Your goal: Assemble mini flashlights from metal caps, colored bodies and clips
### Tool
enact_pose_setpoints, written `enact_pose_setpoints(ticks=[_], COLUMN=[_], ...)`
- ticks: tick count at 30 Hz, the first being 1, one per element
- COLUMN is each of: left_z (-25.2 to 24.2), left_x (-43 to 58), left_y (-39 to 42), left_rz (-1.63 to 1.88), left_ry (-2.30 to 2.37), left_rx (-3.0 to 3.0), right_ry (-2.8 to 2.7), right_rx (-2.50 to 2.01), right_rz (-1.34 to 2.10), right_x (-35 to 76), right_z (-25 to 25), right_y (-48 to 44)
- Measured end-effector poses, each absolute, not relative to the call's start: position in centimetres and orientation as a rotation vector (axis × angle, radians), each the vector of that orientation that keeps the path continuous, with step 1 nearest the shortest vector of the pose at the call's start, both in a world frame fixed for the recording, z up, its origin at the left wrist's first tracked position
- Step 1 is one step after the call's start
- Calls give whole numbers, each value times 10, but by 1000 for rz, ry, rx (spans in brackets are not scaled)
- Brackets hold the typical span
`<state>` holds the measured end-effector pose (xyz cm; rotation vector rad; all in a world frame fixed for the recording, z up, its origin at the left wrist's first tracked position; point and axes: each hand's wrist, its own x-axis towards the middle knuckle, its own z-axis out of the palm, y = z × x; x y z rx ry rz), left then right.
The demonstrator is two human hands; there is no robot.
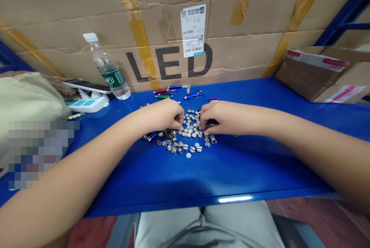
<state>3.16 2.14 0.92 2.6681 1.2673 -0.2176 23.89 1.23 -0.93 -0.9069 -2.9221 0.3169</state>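
Note:
A heap of small silver button cells and metal caps (189,130) lies on the blue table (231,163). My left hand (166,115) rests at the heap's left edge, fingers curled and pinched down among the pieces. My right hand (216,117) sits at the right edge, fingers also curled onto the pieces, with a dark part under them. What either pinch holds is too small to make out. Small coloured keychain lights (166,93) lie just beyond the heap, and a blue one (150,136) pokes out under my left hand.
A water bottle (108,68) stands at the back left beside a phone (86,86) and a white power strip (88,104). A large cardboard box marked LED (173,28) walls the back. A smaller taped carton (318,74) sits at the right. A beige bag (26,101) lies left.

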Motion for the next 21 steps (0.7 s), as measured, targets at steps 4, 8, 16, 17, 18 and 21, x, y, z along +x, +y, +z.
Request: enact_pose_setpoints(ticks=[4, 8, 16, 17, 18, 21], left_z=[10, 9, 8, 8, 9, 8], left_x=[31, 32, 35, 35, 36, 36], left_y=[24, 24, 20, 20, 20, 20], left_rz=[-189, -204, -201, -200, -199, -186], left_ry=[1234, 1219, 1227, 1234, 1243, 1255], left_rx=[2666, 2705, 2778, 2779, 2778, 2777], right_ry=[-2923, -2907, -2928, -2925, -2919, -2899], right_rx=[-853, -848, -850, -850, -861, -922], right_rz=[328, 295, 251, 250, 247, 240], right_x=[244, 240, 230, 230, 229, 228], right_z=[-10, -11, -18, -19, -19, -18], right_y=[17, 15, 10, 11, 11, 11])
